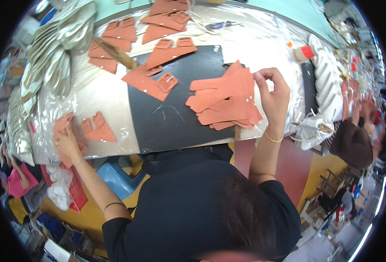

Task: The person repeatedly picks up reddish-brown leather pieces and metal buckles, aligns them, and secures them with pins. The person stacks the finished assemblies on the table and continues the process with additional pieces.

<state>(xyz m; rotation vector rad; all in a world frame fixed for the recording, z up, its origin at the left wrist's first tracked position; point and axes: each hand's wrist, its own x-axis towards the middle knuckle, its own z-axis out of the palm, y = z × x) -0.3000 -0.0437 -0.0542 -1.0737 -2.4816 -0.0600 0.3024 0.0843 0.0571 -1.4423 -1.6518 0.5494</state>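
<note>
At the table's left front edge, my left hand (pixel 68 143) is closed on a flat terracotta piece (pixel 65 120), its fingers partly blurred. Right beside it lies another terracotta strap piece with buckles (pixel 100 132). My right hand (pixel 275 91) is raised at the right edge of a fanned stack of terracotta cut pieces (pixel 223 102). Its thumb and forefinger pinch together; whatever is between them is too small to make out. Two buckled pieces, a nearer one (pixel 151 83) and a farther one (pixel 171 56), lie on the black mat (pixel 158 131).
More buckled pieces (pixel 164 22) are heaped at the back, next to a wooden-looking tool (pixel 116 53). Pale shoe-shaped parts (pixel 55 52) crowd the left, white ones (pixel 326 83) the right. A thread spool (pixel 305 53) stands at the right. Below sit a blue stool (pixel 116 179) and red basket (pixel 77 192).
</note>
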